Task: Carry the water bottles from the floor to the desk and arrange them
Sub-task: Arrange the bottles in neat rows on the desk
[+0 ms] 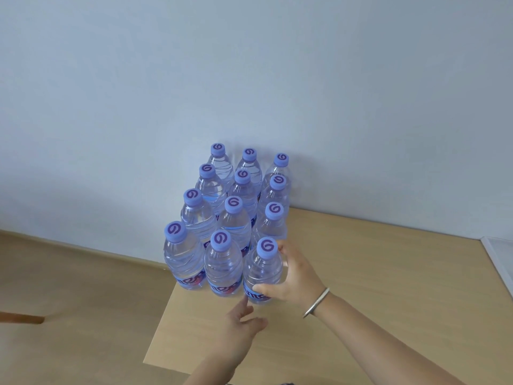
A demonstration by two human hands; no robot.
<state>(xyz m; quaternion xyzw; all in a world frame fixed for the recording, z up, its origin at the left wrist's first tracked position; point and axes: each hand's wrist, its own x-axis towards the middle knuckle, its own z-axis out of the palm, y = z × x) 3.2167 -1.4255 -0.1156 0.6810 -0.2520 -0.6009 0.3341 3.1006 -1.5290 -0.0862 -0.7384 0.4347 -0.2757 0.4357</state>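
Head view
Desk (374, 273): light wood top, its far edge against a pale wall (249, 65); its near-left corner juts over the floor (69, 287).
Bottles (227, 218): twelve clear water bottles with purple swirl caps stand upright on the desk's left part, in three columns of four rows that run from the wall toward the camera. Neighbours stand close together, many touching.
Front bottle (263, 273): the right one in the nearest row, upright on the desk, just beside the middle bottle of that row; a purple label band shows low on its body.
Right hand (294, 279): curled round the front bottle from its right side, thumb across the label on the near face, fingers reaching behind the shoulder below the cap. It grips the bottle.
Bracelet (316, 301): thin silver ring on the right wrist.
Left hand (244, 326): below the front bottle, palm down over the desk, fingers straight and relaxed, holding nothing. One fingertip reaches the base of the front bottle; I cannot tell whether it touches.
Floor: tan wood-look surface left of the desk, meeting the wall along a pale skirting line.
Brown bar (22, 318): a dark wooden piece enters from the left edge, low over the floor; what it belongs to is unclear.
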